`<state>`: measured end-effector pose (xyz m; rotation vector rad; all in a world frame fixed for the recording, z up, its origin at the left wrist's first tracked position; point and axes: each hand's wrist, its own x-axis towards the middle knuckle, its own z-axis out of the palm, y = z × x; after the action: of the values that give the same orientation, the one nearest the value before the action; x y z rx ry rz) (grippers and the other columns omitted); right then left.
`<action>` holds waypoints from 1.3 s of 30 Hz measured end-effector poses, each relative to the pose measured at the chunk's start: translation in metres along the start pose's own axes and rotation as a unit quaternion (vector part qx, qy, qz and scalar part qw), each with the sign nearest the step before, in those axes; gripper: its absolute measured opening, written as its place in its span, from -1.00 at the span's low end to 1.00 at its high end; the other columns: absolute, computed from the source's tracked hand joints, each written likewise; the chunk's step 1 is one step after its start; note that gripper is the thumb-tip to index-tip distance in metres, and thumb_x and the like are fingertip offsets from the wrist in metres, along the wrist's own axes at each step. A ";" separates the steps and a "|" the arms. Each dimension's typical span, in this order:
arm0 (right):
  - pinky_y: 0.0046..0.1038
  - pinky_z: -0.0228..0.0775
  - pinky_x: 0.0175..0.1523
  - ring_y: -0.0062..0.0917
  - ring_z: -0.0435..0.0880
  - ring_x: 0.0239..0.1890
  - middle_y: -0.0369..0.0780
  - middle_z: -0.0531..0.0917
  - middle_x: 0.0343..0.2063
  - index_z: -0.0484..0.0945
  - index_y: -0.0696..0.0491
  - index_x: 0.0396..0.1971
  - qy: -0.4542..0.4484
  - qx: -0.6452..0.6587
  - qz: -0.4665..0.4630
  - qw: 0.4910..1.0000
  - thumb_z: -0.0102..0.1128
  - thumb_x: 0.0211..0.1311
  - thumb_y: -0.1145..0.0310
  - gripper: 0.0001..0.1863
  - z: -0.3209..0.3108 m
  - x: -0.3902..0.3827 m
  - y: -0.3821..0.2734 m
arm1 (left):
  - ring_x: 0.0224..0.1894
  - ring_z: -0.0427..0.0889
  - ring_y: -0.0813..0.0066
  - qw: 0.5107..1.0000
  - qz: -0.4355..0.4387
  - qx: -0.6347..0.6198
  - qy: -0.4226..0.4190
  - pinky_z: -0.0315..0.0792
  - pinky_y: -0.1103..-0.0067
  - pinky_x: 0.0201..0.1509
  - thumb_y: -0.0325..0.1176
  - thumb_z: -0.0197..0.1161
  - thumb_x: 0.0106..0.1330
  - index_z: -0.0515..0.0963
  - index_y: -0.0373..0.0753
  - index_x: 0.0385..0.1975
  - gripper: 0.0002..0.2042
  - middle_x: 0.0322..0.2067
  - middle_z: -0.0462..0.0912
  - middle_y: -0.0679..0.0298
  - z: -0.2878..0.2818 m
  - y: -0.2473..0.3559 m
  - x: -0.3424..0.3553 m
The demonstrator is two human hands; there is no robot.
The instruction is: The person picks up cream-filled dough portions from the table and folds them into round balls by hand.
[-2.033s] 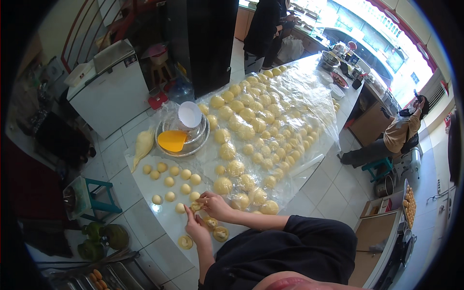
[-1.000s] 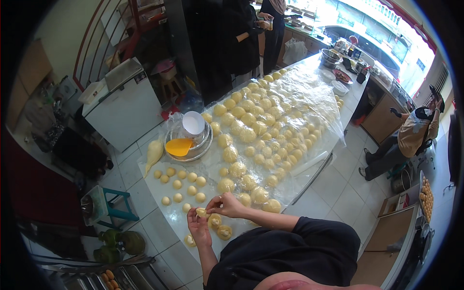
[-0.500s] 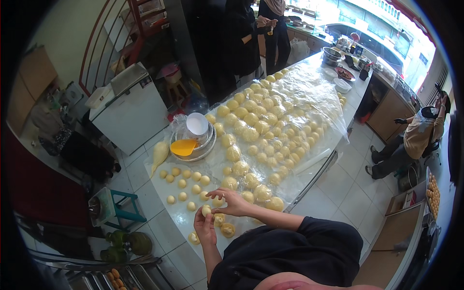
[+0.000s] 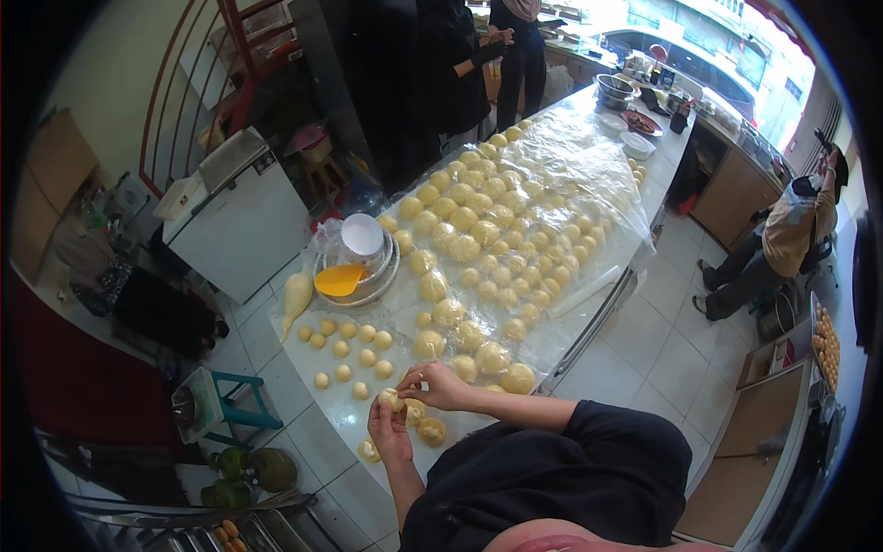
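L hand grip closed lightly round a pale-yellow dough pc, thumb one side, fingers other; pc held up just over nr L corner of desk, whitish on top. R hand grip nearly closed too, thumb + fingertips drawn tog. at R edge of same pc, wrist bent in from R, back of hand up. Both hands nr each other, black sleeve on R arm

Just R of & below the hands: flattened dough discs w/ whitish filling, e.g. one near R wrist; another disc L of L hand, nr desk edge, partly hidden. Beyond hands, to L, a loose group of sm. bare dough balls, apart from ea. other mostly. Behind those: filled piping bag lying at L edge, & a round metal basin w/ yellow scraper and white paper cups on top

Rest of desk, mid to far end: many bigger & smaller dough balls in rows under clear plastic sheet. Far end: metal bowls, plate. On floor to L: teal stool, green gas cylinders. Co-worker in tan top stands off to R
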<state>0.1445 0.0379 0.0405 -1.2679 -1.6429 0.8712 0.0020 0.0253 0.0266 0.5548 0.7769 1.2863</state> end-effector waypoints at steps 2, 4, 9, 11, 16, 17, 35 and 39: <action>-0.46 0.34 -0.27 -0.47 0.51 -0.38 -0.23 0.57 -0.45 0.57 0.05 -0.45 -0.026 -0.004 0.037 0.999 0.22 -0.15 0.41 -0.83 -0.005 0.001 -0.005 | -0.29 0.53 0.51 1.000 -0.010 0.007 0.013 0.48 0.67 -0.22 -0.35 0.06 0.18 0.35 -0.34 -0.23 -0.77 -0.29 0.48 0.22 -0.006 -0.002 -0.001; -0.46 0.34 -0.28 -0.48 0.50 -0.39 -0.25 0.57 -0.50 0.58 0.04 -0.49 0.065 0.045 -0.040 0.996 0.22 -0.16 0.41 -0.86 -0.008 -0.002 -0.011 | -0.29 0.53 0.51 0.999 -0.032 0.033 -0.028 0.48 0.66 -0.23 -0.32 0.06 0.18 0.36 -0.32 -0.25 -0.77 -0.31 0.49 0.23 -0.018 -0.002 -0.001; -0.46 0.33 -0.27 -0.48 0.49 -0.38 -0.28 0.57 -0.52 0.59 0.02 -0.51 -0.002 -0.011 -0.069 0.998 0.23 -0.16 0.39 -0.88 -0.009 -0.007 0.005 | -0.28 0.53 0.51 0.994 -0.079 0.043 -0.063 0.49 0.67 -0.24 -0.34 0.09 0.17 0.33 -0.32 -0.19 -0.73 -0.28 0.48 0.22 0.009 0.011 -0.010; -0.46 0.33 -0.26 -0.48 0.48 -0.38 -0.29 0.58 -0.52 0.59 0.02 -0.51 0.028 -0.018 -0.068 0.997 0.23 -0.16 0.39 -0.88 -0.005 -0.007 0.001 | -0.28 0.53 0.52 0.997 -0.063 -0.005 -0.040 0.49 0.68 -0.25 -0.37 0.10 0.15 0.31 -0.32 -0.17 -0.72 -0.27 0.48 0.22 0.015 0.012 -0.012; -0.44 0.32 -0.24 -0.47 0.48 -0.36 -0.29 0.58 -0.50 0.59 0.02 -0.48 0.006 -0.031 -0.090 0.995 0.21 -0.14 0.40 -0.87 -0.007 -0.008 0.000 | -0.26 0.52 0.52 0.996 -0.032 0.078 -0.026 0.49 0.72 -0.27 -0.49 0.17 0.07 0.29 -0.31 -0.12 -0.64 -0.28 0.47 0.24 -0.008 0.000 -0.003; -0.44 0.32 -0.24 -0.47 0.48 -0.36 -0.29 0.58 -0.50 0.59 0.02 -0.48 0.007 -0.031 -0.090 0.995 0.21 -0.14 0.40 -0.87 -0.008 -0.008 0.001 | -0.26 0.52 0.52 0.996 -0.033 0.078 -0.026 0.49 0.72 -0.27 -0.49 0.17 0.07 0.29 -0.31 -0.12 -0.64 -0.28 0.47 0.24 -0.009 -0.001 -0.003; -0.43 0.26 -0.18 -0.47 0.47 -0.38 -0.31 0.59 -0.50 0.58 0.00 -0.50 0.007 -0.047 -0.144 0.988 0.21 -0.13 0.33 -0.87 -0.018 -0.005 -0.004 | -0.29 0.54 0.52 0.988 -0.122 -0.050 -0.075 0.50 0.69 -0.21 -0.34 0.07 0.18 0.30 -0.32 -0.14 -0.70 -0.26 0.49 0.16 -0.023 -0.007 0.011; -0.43 0.21 -0.14 -0.48 0.46 -0.35 -0.33 0.58 -0.48 0.56 -0.01 -0.43 -0.041 -0.071 -0.065 0.995 0.20 -0.12 0.35 -0.83 -0.024 -0.002 -0.009 | -0.33 0.55 0.55 0.988 -0.130 -0.015 -0.082 0.50 0.70 -0.29 -0.30 0.03 0.20 0.33 -0.31 -0.18 -0.73 -0.29 0.50 0.22 -0.026 -0.009 0.011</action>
<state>0.1631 0.0343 0.0573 -1.2179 -1.8583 0.7468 -0.0112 0.0323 0.0014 0.5091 0.6680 0.9971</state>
